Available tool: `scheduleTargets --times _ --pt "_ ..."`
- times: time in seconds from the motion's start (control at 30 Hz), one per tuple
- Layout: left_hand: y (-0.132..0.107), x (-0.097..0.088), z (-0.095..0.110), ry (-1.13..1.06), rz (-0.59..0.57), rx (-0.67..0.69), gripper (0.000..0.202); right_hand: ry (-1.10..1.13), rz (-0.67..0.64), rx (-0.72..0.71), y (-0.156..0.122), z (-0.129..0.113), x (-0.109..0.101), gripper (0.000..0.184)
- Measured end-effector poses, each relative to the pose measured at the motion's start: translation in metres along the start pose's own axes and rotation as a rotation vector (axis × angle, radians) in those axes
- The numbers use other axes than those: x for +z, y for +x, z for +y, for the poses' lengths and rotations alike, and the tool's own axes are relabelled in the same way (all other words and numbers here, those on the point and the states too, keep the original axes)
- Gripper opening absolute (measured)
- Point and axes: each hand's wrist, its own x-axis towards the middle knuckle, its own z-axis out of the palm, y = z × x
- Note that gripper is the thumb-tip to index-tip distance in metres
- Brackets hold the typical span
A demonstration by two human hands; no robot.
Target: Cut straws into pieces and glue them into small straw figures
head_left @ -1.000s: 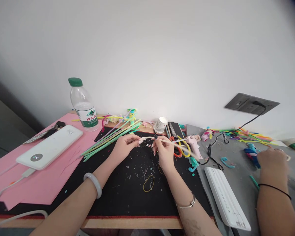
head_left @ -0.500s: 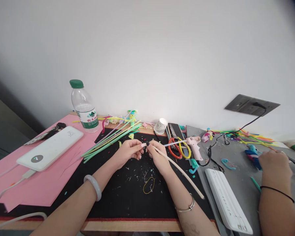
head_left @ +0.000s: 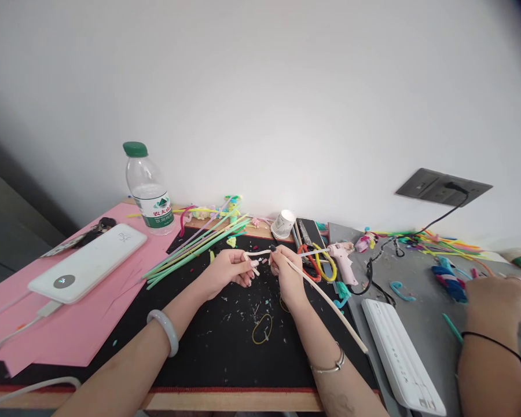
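Bending the cream pipe cleaner (head_left: 319,294) neatly likely needs the left hand (head_left: 228,269) and right hand (head_left: 286,277), both pinched on it, close together at the short span between them.

The bare left forearm (head_left: 134,362) and right forearm (head_left: 319,341) rise from the bottom edge and converge at the frame's centre. The left hand (head_left: 226,270) and right hand (head_left: 287,273) sit close together, thumbs and forefingers pinched shut, fingertips nearly meeting.
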Motion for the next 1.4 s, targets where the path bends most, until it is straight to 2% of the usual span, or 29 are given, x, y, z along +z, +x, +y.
scheduleTargets --times 0.13,0.33,0.4,0.5,0.77,0.93,1.1,1.27,1.4 --pt "0.000 -0.001 0.002 -0.026 0.073 0.064 0.030 -0.006 0.009 -0.012 -0.001 -0.002 0.000 0.029" --pt "-0.001 0.002 0.001 0.070 -0.039 0.021 0.030 -0.159 -0.074 -0.019 -0.002 0.000 0.005 0.016" --pt "-0.001 0.003 0.001 0.091 -0.068 0.016 0.029 -0.263 -0.135 -0.024 -0.001 0.002 0.005 0.019" --pt "0.000 0.003 0.001 0.101 -0.040 0.055 0.027 -0.356 -0.180 -0.038 -0.001 0.005 0.004 0.031" --pt "0.001 0.002 0.000 -0.008 0.059 0.138 0.024 -0.260 -0.055 -0.057 -0.002 0.003 0.004 0.035" --pt "0.002 0.004 -0.001 -0.140 0.154 0.139 0.024 -0.252 -0.038 -0.066 -0.003 0.006 0.005 0.037" --pt "0.001 0.006 0.001 -0.153 0.165 0.108 0.026 -0.236 -0.088 -0.032 -0.002 0.009 0.005 0.038" --pt "0.001 0.005 0.001 -0.111 0.159 0.163 0.035 -0.135 -0.084 0.018 -0.001 0.009 0.005 0.037" --pt "0.002 0.002 -0.001 -0.027 0.135 0.175 0.033 -0.029 -0.113 0.071 -0.001 0.004 0.008 0.036"
